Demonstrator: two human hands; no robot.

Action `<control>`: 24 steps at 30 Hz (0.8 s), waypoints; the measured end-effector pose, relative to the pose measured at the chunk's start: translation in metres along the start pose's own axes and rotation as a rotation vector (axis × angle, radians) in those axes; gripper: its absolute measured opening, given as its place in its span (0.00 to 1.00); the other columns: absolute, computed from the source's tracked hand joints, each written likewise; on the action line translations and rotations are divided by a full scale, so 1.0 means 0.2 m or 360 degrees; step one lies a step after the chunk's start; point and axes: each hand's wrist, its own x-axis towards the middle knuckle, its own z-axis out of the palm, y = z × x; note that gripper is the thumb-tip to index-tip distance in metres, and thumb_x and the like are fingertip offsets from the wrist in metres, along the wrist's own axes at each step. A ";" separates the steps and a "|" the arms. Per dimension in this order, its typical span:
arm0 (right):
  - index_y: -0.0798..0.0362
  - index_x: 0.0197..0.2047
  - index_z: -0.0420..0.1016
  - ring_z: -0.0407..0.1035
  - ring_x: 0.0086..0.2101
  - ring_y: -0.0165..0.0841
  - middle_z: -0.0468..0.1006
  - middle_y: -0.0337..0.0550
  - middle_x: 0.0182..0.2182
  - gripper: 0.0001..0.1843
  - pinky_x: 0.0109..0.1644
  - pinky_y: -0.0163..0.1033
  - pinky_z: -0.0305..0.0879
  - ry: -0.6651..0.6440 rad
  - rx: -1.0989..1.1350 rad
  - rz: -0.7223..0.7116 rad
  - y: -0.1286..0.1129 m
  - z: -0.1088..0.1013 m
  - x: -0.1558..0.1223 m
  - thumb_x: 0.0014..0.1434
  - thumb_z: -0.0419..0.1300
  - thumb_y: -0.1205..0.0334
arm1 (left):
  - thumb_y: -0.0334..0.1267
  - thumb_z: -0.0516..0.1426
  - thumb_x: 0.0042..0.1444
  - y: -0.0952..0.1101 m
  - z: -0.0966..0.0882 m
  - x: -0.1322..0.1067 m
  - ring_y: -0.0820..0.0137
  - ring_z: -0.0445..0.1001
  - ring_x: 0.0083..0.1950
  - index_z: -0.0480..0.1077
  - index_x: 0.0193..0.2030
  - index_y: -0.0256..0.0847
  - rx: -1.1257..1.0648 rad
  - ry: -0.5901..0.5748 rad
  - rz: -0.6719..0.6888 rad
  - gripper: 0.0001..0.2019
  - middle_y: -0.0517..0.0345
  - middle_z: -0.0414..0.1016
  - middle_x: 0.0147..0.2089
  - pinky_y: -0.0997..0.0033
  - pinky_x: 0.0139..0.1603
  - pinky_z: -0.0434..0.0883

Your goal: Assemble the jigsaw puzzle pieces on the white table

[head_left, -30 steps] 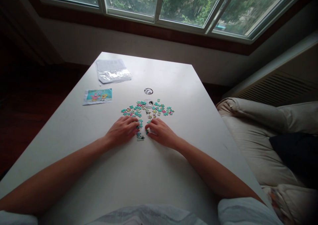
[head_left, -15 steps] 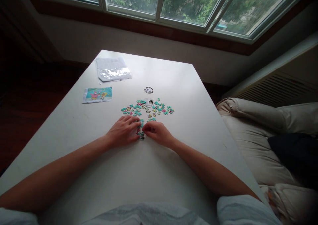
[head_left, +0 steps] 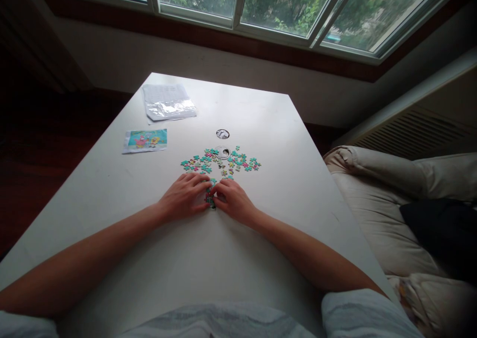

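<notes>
Flanking puzzle pieces (head_left: 210, 202), left hand (head_left: 185, 194) and right hand (head_left: 234, 199) curl partway, grip contents unclear.

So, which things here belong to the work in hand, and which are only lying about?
In use: left hand, right hand, puzzle pieces between them, loose pieces beyond, probably the picture sheet (similar colours).
Apparently lying about: papers with plastic, dark item on sofa.

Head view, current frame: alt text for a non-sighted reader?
A person's left hand and right hand flank a narrow cluster of jigsaw pieces on a white table. Loose pieces lie scattered beyond the hands; farther left are a cartoon picture sheet and papers with shiny plastic.
</notes>
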 end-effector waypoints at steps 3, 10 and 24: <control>0.50 0.39 0.75 0.64 0.39 0.35 0.70 0.40 0.34 0.04 0.47 0.39 0.59 0.0019 -0.0076 0.0033 0.00 0.00 0.00 0.60 0.65 0.65 | 0.46 0.61 0.59 0.00 0.00 0.00 0.56 0.67 0.62 0.68 0.60 0.45 -0.0004 -0.0019 -0.0005 0.23 0.50 0.70 0.62 0.53 0.64 0.63; 0.50 0.39 0.74 0.63 0.41 0.36 0.70 0.41 0.36 0.07 0.47 0.39 0.59 -0.0015 -0.0129 0.0037 -0.02 -0.02 -0.01 0.58 0.67 0.63 | 0.47 0.60 0.60 0.00 0.00 0.00 0.56 0.67 0.63 0.68 0.59 0.45 -0.0018 0.0002 -0.0014 0.22 0.50 0.70 0.62 0.53 0.63 0.64; 0.50 0.36 0.73 0.64 0.38 0.36 0.71 0.41 0.34 0.04 0.46 0.40 0.59 0.0024 -0.0077 0.0038 0.00 -0.04 -0.02 0.60 0.65 0.64 | 0.47 0.58 0.63 0.01 0.00 -0.01 0.56 0.67 0.64 0.68 0.60 0.42 0.0054 -0.0041 0.0080 0.21 0.47 0.70 0.63 0.53 0.63 0.66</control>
